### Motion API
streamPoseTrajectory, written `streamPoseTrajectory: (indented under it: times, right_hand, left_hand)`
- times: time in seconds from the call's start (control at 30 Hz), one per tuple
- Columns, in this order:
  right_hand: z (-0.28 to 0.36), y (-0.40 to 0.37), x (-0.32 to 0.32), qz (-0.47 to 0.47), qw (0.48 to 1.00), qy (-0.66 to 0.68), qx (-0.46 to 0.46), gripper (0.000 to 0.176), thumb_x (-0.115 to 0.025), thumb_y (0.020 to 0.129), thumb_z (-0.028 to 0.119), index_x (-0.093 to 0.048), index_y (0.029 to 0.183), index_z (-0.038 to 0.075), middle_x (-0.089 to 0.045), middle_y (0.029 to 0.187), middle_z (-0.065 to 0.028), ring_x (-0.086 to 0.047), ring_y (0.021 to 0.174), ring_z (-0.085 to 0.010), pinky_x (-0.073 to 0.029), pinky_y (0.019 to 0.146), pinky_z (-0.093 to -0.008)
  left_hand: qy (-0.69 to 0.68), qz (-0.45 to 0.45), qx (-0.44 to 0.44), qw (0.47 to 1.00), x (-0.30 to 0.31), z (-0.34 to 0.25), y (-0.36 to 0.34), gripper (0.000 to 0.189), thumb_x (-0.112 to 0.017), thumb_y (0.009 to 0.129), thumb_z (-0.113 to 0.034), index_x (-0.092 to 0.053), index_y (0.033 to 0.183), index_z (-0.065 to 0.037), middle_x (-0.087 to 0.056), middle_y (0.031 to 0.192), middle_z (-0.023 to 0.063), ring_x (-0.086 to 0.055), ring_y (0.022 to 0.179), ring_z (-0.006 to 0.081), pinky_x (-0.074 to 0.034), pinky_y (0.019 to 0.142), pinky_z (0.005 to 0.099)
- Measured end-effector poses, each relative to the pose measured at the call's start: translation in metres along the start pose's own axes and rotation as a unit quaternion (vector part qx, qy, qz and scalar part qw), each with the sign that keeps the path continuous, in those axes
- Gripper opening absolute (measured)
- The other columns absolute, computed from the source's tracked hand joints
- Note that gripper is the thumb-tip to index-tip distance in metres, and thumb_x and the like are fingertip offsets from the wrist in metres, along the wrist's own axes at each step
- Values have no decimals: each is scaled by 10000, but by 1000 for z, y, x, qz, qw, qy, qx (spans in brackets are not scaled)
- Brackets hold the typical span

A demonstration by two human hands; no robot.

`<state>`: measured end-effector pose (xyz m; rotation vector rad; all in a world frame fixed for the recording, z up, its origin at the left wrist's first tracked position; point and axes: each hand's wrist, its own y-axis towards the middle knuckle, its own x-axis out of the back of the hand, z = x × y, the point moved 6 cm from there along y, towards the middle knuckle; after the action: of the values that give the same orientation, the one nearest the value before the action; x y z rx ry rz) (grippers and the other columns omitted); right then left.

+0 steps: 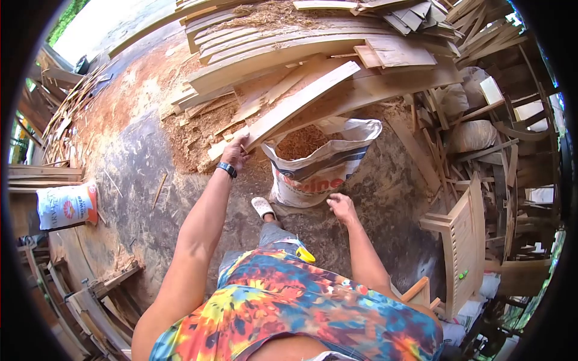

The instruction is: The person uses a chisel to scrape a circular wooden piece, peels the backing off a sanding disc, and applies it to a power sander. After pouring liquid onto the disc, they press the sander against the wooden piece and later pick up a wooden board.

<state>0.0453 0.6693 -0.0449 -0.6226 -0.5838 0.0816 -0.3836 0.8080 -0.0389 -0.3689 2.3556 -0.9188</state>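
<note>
A long pale board slants up to the right, and my left hand grips its lower part, with a dark watch on the wrist. Beside it stands an open white sack with dark stripes and red lettering, holding wood shavings. My right hand is at the sack's lower right side, its fingers curled; whether they pinch anything is too small to tell.
Stacked planks lie ahead, topped with shavings. Scrap wood is heaped at the left, near a white bag. A slatted wooden panel stands at the right. Sawdust covers parts of the dark floor.
</note>
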Motion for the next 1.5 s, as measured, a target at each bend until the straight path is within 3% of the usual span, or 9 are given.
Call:
streamPoseTrajectory:
  times: [0.27, 0.37, 0.47, 0.53, 0.7, 1.07, 1.13, 1.37, 1.5]
  right_hand:
    - [200, 20, -56, 162, 860, 475, 93, 533, -553, 1047, 187, -399, 1527, 14, -607, 1354, -199, -655, 1137, -289, -540, 979, -388]
    - [253, 28, -90, 203, 834, 511, -42, 731, -343, 1046, 581, -355, 1583, 85, -378, 1631, -149, -356, 1495, -334, -220, 1257, -499]
    - [247, 105, -144, 556, 536, 630, -80, 816, -487, 973, 672, -457, 1490, 41, -503, 1526, -178, -473, 1389, -387, -323, 1211, -525]
    - [265, 52, -123, 318, 821, 465, -91, 776, -637, 914, 629, -534, 1401, 34, -589, 1420, -180, -562, 1281, -387, -412, 1145, -556]
    - [284, 20, -200, 303, 866, 367, -154, 704, -740, 874, 562, -598, 1344, 58, -660, 1309, -169, -624, 1213, -387, -507, 1037, -588]
    - [330, -214, -494, 448, 863, 233, -29, 625, -773, 865, 520, -622, 1287, 85, -680, 1254, -166, -640, 1187, -381, -537, 1004, -584]
    - [329, -266, -555, 477, 852, 214, -18, 611, -778, 863, 513, -627, 1277, 90, -684, 1245, -165, -643, 1182, -380, -542, 998, -583]
    - [274, -449, -727, 576, 810, 99, -45, 595, -797, 840, 522, -644, 1258, 128, -679, 1276, -146, -661, 1179, -370, -576, 969, -572]
    - [238, -547, -822, 585, 810, 19, -36, 651, -806, 820, 525, -595, 1297, 135, -645, 1294, -119, -613, 1238, -337, -510, 1040, -567]
  left_hand:
    - [290, 13, -278, 916, 11, -25, -110, 355, -750, 925, -387, -771, 987, -38, -748, 860, 90, -677, 626, 142, -570, 601, 318]
    - [241, -53, -170, 954, 43, -12, -177, 314, -782, 887, -376, -804, 909, -64, -729, 739, 44, -672, 612, 116, -553, 558, 313]
    - [170, -107, -148, 968, 83, -1, -231, 338, -815, 832, -393, -781, 850, -58, -691, 677, 47, -645, 562, 132, -527, 549, 313]
    - [182, -102, -162, 964, 91, 2, -276, 369, -839, 803, -400, -736, 765, -48, -654, 628, 27, -617, 536, 128, -492, 526, 317]
    - [50, -133, -165, 976, 178, 42, -366, 378, -864, 795, -396, -713, 787, -50, -609, 630, 5, -577, 565, 102, -434, 510, 297]
    - [-33, -273, -263, 925, 419, 124, -553, 630, -815, 852, -501, -688, 1198, 10, -684, 948, 66, -642, 830, 168, -528, 745, 323]
    - [124, -481, -347, 796, 466, 141, -604, 701, -811, 845, -505, -642, 1256, 37, -678, 1068, 165, -654, 946, 265, -529, 835, 389]
    - [313, -706, -64, 632, 527, 172, -777, 957, -827, 804, -408, -371, 1560, -38, -281, 1627, 259, -318, 1479, 478, -258, 1216, 589]
    - [337, -720, -91, 600, 578, 164, -834, 1034, -846, 761, -399, -328, 1587, -56, -232, 1643, 262, -285, 1492, 477, -241, 1213, 611]
